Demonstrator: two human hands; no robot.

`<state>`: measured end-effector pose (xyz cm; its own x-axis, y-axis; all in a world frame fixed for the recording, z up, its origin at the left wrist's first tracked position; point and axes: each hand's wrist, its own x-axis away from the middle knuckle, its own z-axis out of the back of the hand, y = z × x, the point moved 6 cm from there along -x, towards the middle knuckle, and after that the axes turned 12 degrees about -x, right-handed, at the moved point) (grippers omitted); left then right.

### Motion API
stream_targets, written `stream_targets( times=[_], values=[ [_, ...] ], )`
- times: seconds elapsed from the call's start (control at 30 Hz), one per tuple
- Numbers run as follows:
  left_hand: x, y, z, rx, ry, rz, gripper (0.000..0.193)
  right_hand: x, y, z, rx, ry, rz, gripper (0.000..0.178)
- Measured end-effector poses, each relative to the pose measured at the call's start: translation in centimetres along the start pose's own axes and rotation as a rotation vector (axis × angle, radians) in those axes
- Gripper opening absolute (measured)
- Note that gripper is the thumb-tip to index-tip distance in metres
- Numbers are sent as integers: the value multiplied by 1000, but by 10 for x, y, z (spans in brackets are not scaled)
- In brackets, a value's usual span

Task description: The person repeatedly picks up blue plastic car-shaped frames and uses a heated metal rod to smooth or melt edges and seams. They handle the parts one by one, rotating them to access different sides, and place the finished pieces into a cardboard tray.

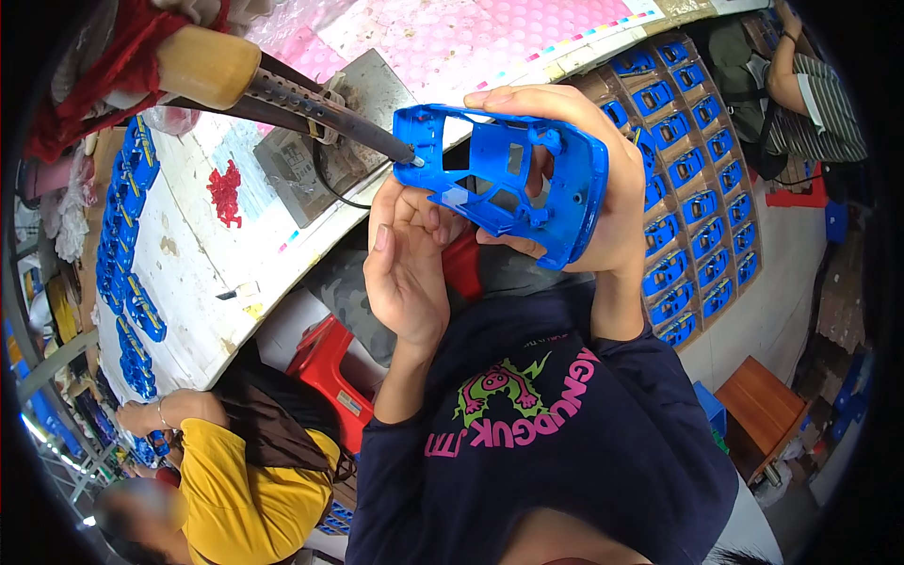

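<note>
Your right hand [607, 141] pinched the blue toy-car body shell [490, 151] beyond the tabletop [202, 301]'s near edge, some fingers hidden behind; your left hand [410, 264] lay loosely open beneath, fingertips partly covered. The wooden-handled soldering iron [330, 118] met the shell. Blue car shells [687, 167] lined brown cardboard rightward.

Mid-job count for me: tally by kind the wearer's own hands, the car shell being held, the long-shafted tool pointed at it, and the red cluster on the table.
Wearer's bare hands: 2 (left hand, right hand)
Blue plastic car shell: 1
Tan-handled tool with perforated metal shaft: 1
Red cluster of small pieces: 1
Total: 5
</note>
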<state>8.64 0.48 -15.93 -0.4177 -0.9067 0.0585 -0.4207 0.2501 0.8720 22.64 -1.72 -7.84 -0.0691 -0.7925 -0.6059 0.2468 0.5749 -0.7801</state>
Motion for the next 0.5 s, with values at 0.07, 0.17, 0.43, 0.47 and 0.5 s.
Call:
stream_targets(
  times=[0.07, 0.17, 0.43, 0.47, 0.5],
  values=[
    [1, -4, 2, -37, 17, 38, 53, 3, 1, 0, 14, -7, -29, 60],
    [7, -17, 5, -79, 83, 122, 51, 17, 7, -2, 47, -9, -108, 57],
    [45, -55, 6, -65, -86, 174, 63, 87, 13, -3, -25, 112, -263, 61],
    [58, -58, 1, -52, -157, 254, 73, 95, 11, -9, -160, 164, -325, 57],
    [64, -59, -3, 5, -205, 257, 79, 108, 13, -21, -226, 172, -375, 62]
  ],
)
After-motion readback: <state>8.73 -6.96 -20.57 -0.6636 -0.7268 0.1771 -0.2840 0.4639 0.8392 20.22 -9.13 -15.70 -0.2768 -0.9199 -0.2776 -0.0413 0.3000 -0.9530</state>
